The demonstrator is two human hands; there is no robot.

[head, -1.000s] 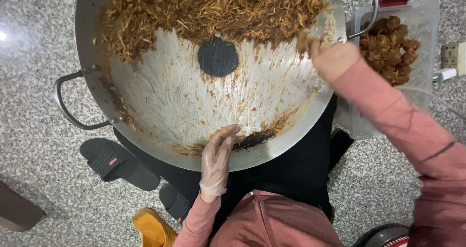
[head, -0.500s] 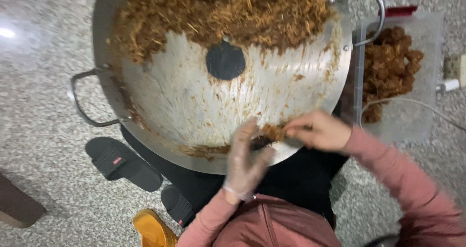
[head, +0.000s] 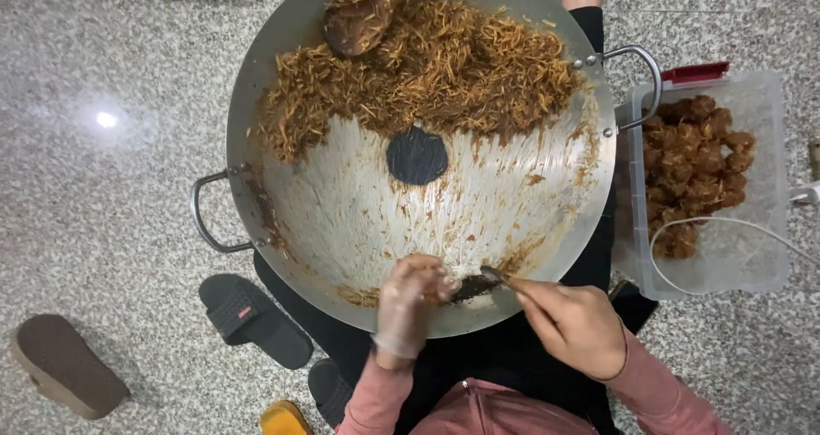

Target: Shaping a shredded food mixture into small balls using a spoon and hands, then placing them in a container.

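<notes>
The gloved left hand (head: 412,302) is cupping a brown lump, fingers curled together around it, at the near rim of the wide metal wok (head: 342,221). The right hand (head: 574,326) is pinching a spoon (head: 485,281) (its bowl touching the lump). Shredded brown filling (head: 427,67) is lying at the far side; a clear box (head: 752,247) of brown balls is sitting right.
</notes>
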